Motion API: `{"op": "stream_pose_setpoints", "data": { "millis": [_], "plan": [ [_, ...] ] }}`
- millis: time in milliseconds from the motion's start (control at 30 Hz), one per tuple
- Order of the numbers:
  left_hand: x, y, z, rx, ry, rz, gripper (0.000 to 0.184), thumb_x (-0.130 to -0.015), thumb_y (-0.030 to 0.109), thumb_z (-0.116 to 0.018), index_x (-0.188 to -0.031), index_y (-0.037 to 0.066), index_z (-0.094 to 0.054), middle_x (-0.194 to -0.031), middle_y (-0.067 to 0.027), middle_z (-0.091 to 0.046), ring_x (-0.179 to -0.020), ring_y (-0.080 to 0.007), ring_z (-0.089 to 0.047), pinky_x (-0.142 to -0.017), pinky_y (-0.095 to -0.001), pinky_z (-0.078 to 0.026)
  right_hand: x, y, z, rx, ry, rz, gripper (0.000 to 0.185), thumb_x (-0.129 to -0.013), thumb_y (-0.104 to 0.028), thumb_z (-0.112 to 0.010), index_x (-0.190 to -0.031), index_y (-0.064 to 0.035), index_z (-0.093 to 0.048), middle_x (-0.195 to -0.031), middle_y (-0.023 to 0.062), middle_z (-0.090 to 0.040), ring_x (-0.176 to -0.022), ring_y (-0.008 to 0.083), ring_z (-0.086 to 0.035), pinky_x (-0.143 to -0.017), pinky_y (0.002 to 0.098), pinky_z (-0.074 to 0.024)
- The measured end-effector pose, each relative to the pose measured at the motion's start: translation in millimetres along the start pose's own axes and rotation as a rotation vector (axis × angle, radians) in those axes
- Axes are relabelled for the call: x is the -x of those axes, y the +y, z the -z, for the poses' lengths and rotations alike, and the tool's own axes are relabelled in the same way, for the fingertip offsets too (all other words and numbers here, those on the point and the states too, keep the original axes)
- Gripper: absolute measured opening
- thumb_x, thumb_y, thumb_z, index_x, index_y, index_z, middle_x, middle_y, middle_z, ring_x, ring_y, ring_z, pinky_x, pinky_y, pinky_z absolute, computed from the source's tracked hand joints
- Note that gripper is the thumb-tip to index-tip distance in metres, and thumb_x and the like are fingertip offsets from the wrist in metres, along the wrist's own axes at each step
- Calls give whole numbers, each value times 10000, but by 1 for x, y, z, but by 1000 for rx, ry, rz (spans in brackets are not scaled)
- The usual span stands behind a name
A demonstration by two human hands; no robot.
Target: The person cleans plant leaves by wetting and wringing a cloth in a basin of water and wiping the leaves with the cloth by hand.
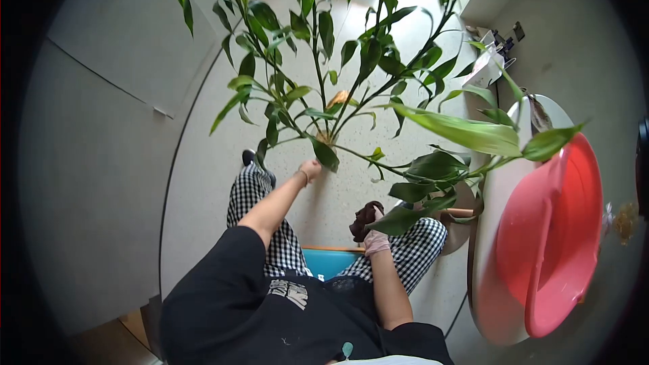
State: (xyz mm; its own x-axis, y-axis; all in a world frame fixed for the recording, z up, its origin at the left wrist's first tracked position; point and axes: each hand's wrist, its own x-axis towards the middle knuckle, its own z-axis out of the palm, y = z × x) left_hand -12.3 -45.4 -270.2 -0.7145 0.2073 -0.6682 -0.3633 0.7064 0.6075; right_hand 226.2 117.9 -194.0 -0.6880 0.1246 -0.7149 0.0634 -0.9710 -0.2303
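Note:
A tall leafy green plant with several thin stems spreads out in front of me. Its stems meet at a pale base low in the middle. Close beside that base is my left hand, bare, with its fingers curled closed. A drooping leaf hangs by the fingertips, and what they grip is hidden. My right hand wears a thin, pale glove and is closed on a dark brown cloth above my right knee. Leaves partly cover that hand.
At the right, a pink basin tilts on a white round-edged surface. Long leaves reach toward it. A blue seat shows between my legs. Grey cabinet panels stand at the left, and a white container sits at the back right.

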Motion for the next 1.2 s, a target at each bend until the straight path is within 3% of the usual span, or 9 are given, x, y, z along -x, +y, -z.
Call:
{"op": "stream_pose_setpoints", "data": {
  "millis": [67,133,267,333,400,533,633,767,1200],
  "plan": [
    [-4,24,4,154,-78,145,352,-755,432,-555,-902,113,-577,-729,-37,-596,-587,-169,-545,-485,-321,-447,31,-8,-29,322,3,152,262,-790,-269,-489,-704,-21,-505,-601,63,-498,-540,171,-470,-495,336,-415],
    [4,48,0,348,-128,190,322,-781,362,-575,-982,112,-550,-737,-48,-586,-670,-161,-553,-535,-326,-446,30,-8,-19,211,35,10,265,-784,-264,-503,-775,-2,-545,-725,98,-566,-586,197,-529,-531,357,-460],
    [6,75,-17,736,35,-39,451,-872,242,-457,-1301,221,-322,-818,-46,-551,-632,-149,-532,-470,-283,-432,43,-7,-49,286,98,41,170,-829,-176,-502,-833,-10,-539,-622,63,-492,-495,149,-453,-425,278,-378],
    [-42,45,-48,591,143,81,556,-901,217,-408,-1375,248,-118,-910,-86,-543,-721,-183,-544,-528,-316,-454,30,-4,-27,288,79,23,180,-835,-166,-493,-929,-18,-531,-716,122,-558,-564,178,-521,-460,312,-436],
    [-18,80,-41,739,136,267,537,-898,199,-409,-1371,236,-157,-917,-98,-559,-717,-174,-557,-515,-322,-459,29,-3,-27,291,53,59,210,-830,-210,-506,-886,-14,-555,-860,142,-617,-725,226,-601,-634,327,-519],
    [-36,57,-70,266,663,63,473,-844,168,-494,-1289,157,-335,-922,-165,-587,-739,-255,-590,-626,-365,-483,23,-2,-9,258,104,-15,280,-836,-224,-500,-978,13,-540,-897,148,-616,-776,254,-608,-705,347,-523],
    [-53,40,-62,341,606,-84,209,-783,234,-586,-911,74,-546,-833,-144,-618,-777,-286,-599,-725,-376,-470,36,-6,-35,262,145,8,247,-832,-204,-502,-970,-2,-539,-885,139,-614,-779,246,-609,-690,359,-529],
    [-53,39,-40,134,594,-117,166,-713,222,-605,-749,72,-543,-739,-133,-613,-729,-304,-601,-647,-389,-469,39,-6,-38,293,147,8,225,-839,-200,-483,-954,-15,-537,-876,132,-613,-781,235,-606,-687,360,-524],
    [-55,20,28,133,304,-18,140,-748,217,-530,-845,134,-588,-810,-96,-630,-753,-264,-608,-692,-358,-476,50,-8,-8,369,211,119,228,-844,-254,-495,-939,-56,-558,-824,92,-600,-735,225,-575,-682,358,-492]
  ]
}}
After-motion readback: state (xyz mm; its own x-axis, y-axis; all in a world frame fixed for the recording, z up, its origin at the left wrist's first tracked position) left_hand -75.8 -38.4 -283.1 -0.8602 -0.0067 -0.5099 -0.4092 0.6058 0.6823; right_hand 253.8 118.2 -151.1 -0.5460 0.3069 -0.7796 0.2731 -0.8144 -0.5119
